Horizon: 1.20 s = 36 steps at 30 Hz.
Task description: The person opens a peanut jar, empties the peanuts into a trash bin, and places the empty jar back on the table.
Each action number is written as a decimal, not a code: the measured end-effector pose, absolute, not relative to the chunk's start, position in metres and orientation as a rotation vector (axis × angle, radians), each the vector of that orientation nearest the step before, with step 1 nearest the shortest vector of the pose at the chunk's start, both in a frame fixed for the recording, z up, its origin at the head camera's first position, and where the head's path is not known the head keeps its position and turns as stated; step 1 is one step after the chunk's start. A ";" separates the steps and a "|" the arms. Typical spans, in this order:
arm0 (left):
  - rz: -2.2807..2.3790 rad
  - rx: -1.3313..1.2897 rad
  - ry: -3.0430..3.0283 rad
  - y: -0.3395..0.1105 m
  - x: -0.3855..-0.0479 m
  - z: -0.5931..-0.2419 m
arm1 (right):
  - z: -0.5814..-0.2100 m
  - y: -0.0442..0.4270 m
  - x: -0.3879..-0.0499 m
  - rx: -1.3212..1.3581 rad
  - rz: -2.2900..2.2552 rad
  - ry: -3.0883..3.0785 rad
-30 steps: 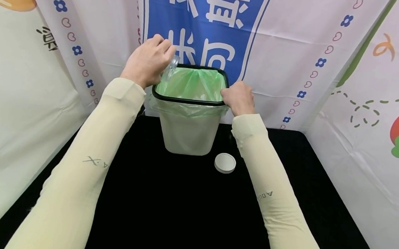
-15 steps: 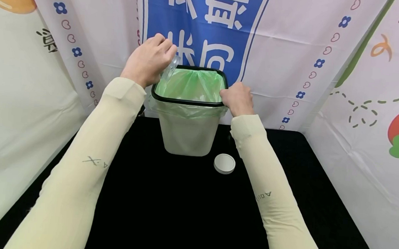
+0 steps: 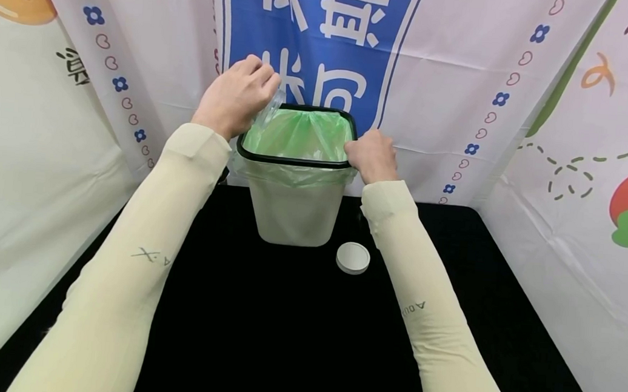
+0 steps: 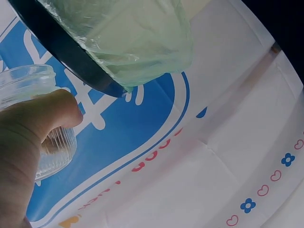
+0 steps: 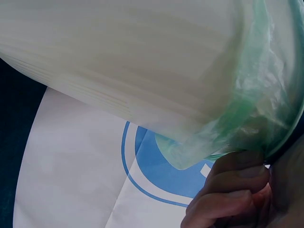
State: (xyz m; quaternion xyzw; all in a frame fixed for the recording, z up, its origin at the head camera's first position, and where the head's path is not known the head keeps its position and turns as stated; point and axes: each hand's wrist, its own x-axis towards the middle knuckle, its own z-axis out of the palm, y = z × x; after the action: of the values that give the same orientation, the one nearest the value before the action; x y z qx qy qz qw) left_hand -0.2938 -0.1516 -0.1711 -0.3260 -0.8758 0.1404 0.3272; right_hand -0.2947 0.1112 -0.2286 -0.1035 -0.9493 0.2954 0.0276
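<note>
Jar (image 4: 64, 149), clear and ribbed, is sitting in the left hand (image 3: 237, 99) at the left side of the bin (image 3: 296, 210), by the black rim (image 3: 294, 160). Hands: 2, working apart. Left is curling round the jar, thumb showing across it; right hand (image 3: 374, 156) is gripping the rim on the opposite side, fingers curling beside the green liner (image 3: 310, 135).

Step in hand, as judged: tipping the jar over the bin. Doing it well means keeping the mouth inside the rim, tilting gradually, and bracing the bin so neither it nor the liner is slipping.

Orientation: jar is leaning, its threaded mouth apparently pointing down toward the bin's opening, base end higher; long axis is running slantwise, as far as the covering fingers are letting me judge. Contents: cannot tell.

Also: 1 white lid (image 3: 353, 257) is lying on the counter (image 3: 255, 325), near the bin's foot.
</note>
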 end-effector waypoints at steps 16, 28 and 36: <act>0.364 -0.856 -2.278 -0.150 -0.292 -0.171 | -0.229 0.112 -0.294 -0.305 0.930 -2.919; 0.396 -0.867 -2.248 -0.149 -0.294 -0.171 | -0.229 0.112 -0.293 -0.311 0.928 -2.922; 0.425 -0.869 -2.250 -0.147 -0.293 -0.169 | -0.229 0.112 -0.293 -0.314 0.928 -2.927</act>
State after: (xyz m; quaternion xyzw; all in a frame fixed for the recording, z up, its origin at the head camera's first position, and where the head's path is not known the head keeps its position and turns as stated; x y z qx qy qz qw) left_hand -0.2926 -0.1472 -0.1685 -0.3339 -0.8641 0.1632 0.3394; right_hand -0.2929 0.1116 -0.2286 -0.1018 -0.9479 0.3005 0.0275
